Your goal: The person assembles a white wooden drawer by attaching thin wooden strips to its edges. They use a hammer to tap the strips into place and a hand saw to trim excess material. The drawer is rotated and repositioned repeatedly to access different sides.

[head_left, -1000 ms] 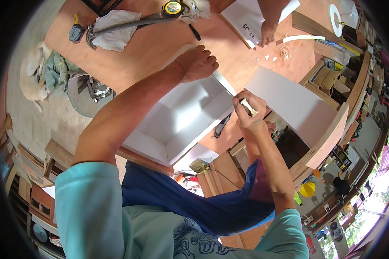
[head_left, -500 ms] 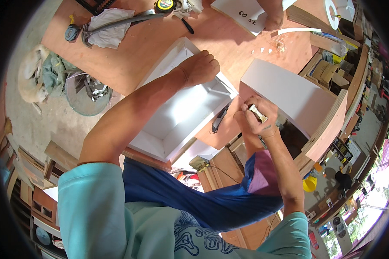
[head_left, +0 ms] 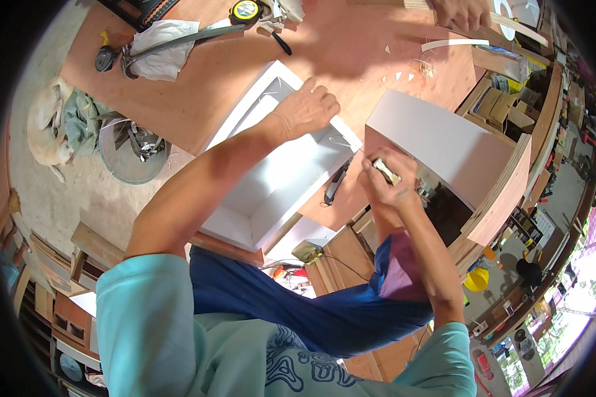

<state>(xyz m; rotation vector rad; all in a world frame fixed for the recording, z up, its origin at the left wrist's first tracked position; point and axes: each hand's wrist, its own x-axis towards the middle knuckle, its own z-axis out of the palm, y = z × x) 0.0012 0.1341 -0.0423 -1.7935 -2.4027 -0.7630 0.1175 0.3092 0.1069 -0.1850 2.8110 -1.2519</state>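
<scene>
A white open box, like a drawer (head_left: 235,228), lies slanted in front of me on the wooden worktop. My left hand (head_left: 306,109) rests over its far wall, fingers bent across the rim; the thumb is hidden. At the box's right corner my right hand (head_left: 389,173) is closed round a tool with a short pale handle (head_left: 386,172). Its thin shaft points at that corner; its tip is too small to make out. Thin white shavings or threads (head_left: 341,141) hang inside near the same corner. Beside the right wall lies a dark utility knife (head_left: 336,185).
Another white-faced box (head_left: 444,142) stands to the right. Across the worktop (head_left: 351,59) lie a tape measure (head_left: 246,11), a hammer (head_left: 179,44) on white cloth and white scraps. Another person's hand (head_left: 463,12) is at the far right. A dog (head_left: 49,126) lies on the floor near a bin (head_left: 129,159).
My left hand has loosened from a tighter curl, its fingers now lying over the rim. The right hand stays near the corner. The other person's hand moved right; the white board there has left view.
</scene>
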